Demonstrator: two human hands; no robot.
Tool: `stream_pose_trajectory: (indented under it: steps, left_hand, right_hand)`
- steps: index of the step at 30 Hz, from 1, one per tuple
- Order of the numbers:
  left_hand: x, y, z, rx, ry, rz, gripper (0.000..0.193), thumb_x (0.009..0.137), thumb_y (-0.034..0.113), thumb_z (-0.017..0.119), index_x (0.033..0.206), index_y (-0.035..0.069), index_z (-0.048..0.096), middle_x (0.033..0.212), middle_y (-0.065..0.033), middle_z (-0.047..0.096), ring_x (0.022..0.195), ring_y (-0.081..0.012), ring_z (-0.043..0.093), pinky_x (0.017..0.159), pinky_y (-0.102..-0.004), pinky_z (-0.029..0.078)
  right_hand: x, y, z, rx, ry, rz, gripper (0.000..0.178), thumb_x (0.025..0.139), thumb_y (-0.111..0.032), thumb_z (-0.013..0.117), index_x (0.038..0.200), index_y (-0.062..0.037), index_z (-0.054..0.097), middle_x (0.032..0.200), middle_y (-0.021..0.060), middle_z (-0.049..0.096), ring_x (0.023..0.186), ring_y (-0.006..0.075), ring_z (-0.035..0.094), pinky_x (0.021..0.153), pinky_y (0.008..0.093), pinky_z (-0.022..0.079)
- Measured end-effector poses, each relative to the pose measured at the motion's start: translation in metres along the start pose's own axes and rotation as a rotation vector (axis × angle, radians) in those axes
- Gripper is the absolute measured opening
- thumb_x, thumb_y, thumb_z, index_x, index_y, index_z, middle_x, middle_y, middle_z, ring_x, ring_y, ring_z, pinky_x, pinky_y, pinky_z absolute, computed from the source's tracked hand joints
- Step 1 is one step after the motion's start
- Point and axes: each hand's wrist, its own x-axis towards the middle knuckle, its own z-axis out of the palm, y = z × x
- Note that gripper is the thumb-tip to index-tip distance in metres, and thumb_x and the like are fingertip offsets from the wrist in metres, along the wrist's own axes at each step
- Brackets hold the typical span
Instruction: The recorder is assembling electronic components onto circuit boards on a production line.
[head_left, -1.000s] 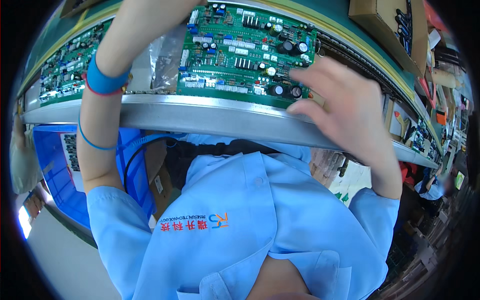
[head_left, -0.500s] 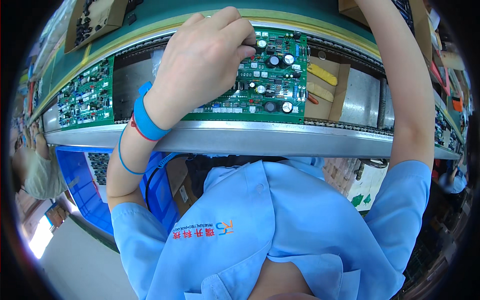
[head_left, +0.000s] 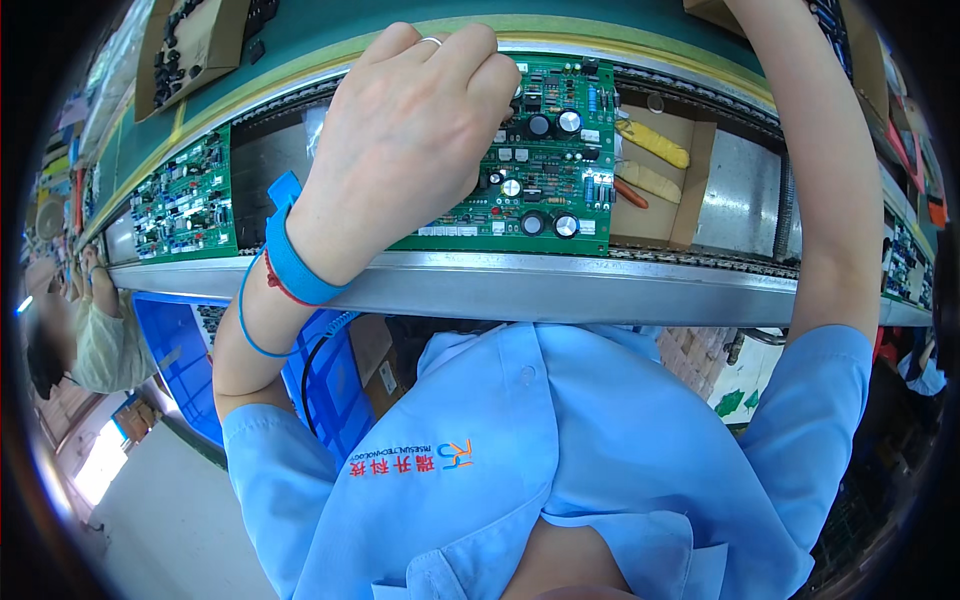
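Note:
A green circuit board [head_left: 556,172] fitted with round capacitors, white connectors and small parts lies across the rails of a conveyor line. My left hand [head_left: 420,130] is over its left half, back of the hand up, fingers curled inward. Its fingertips are mostly hidden behind the knuckles, at the board's upper middle; what they hold, if anything, does not show. A blue wrist strap [head_left: 296,262] is round that wrist. My right forearm [head_left: 822,150] stretches far forward past the board's right side, and the right hand lies beyond the top edge of the picture.
Another populated board [head_left: 185,200] sits farther left on the line. Right of the near board, a cardboard box [head_left: 692,190] holds yellow finger-shaped pieces. A box of black parts [head_left: 205,50] stands at back left, a blue crate [head_left: 180,345] below the metal rail [head_left: 580,285]. Another person [head_left: 110,340] is at far left.
The whole view has shifted slightly. My left hand stays over the board, its fingertips now more hidden behind the knuckles. My right hand remains out of the picture.

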Motion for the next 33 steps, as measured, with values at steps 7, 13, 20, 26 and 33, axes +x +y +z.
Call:
stream_pose_trajectory:
  steps: [7, 13, 20, 26, 33]
  left_hand:
    - [0.000, 0.002, -0.002, -0.058, 0.024, -0.014, 0.015, 0.080, 0.006, 0.071, 0.089, 0.006, 0.060, 0.089, -0.0063, 0.055, 0.071, -0.0269, 0.051, 0.068, -0.0354, 0.040]
    - [0.000, 0.001, 0.003, -0.091, 0.036, -0.058, 0.013, 0.081, 0.004, 0.070, 0.090, 0.006, 0.060, 0.088, -0.0061, 0.056, 0.072, -0.0275, 0.051, 0.068, -0.0360, 0.040]
    - [-0.002, -0.005, 0.005, -0.081, 0.066, -0.018, 0.014, 0.080, 0.005, 0.071, 0.089, 0.006, 0.060, 0.086, -0.0066, 0.056, 0.073, -0.0273, 0.053, 0.069, -0.0361, 0.041]
    - [-0.003, -0.014, -0.010, -0.172, 0.084, -0.057, 0.016, 0.081, 0.014, 0.075, 0.095, 0.008, 0.070, 0.087, -0.0053, 0.064, 0.075, -0.0253, 0.059, 0.070, -0.0364, 0.044]
    - [-0.048, -0.134, -0.015, 0.514, -0.128, -0.711, 0.018, 0.090, 0.026, 0.065, 0.097, 0.011, 0.072, 0.091, -0.0131, 0.069, 0.084, -0.0318, 0.069, 0.069, -0.0434, 0.054]
  right_hand:
    - [-0.004, 0.002, -0.004, -0.081, 0.091, -0.058, 0.013, 0.073, -0.008, 0.074, 0.086, -0.0051, 0.076, 0.083, 0.0161, 0.073, 0.078, 0.0288, 0.071, 0.072, 0.0396, 0.055]
    - [-0.004, 0.006, -0.005, -0.113, 0.131, -0.080, 0.014, 0.073, -0.013, 0.076, 0.085, -0.0051, 0.076, 0.083, 0.0169, 0.073, 0.080, 0.0305, 0.070, 0.074, 0.0399, 0.055]
    - [0.001, -0.004, -0.002, -0.099, 0.296, -0.042, 0.011, 0.070, -0.011, 0.071, 0.078, -0.0039, 0.073, 0.083, 0.0178, 0.072, 0.081, 0.0311, 0.070, 0.074, 0.0419, 0.054]
    - [-0.013, -0.006, -0.015, 0.118, 0.323, 0.003, 0.010, 0.068, -0.012, 0.067, 0.072, -0.0034, 0.069, 0.072, 0.0167, 0.069, 0.069, 0.0287, 0.068, 0.065, 0.0403, 0.053]
    - [-0.006, -0.005, -0.006, 0.006, 0.465, -0.075, 0.009, 0.067, -0.010, 0.066, 0.072, -0.0027, 0.068, 0.070, 0.0175, 0.068, 0.069, 0.0309, 0.067, 0.065, 0.0390, 0.053]
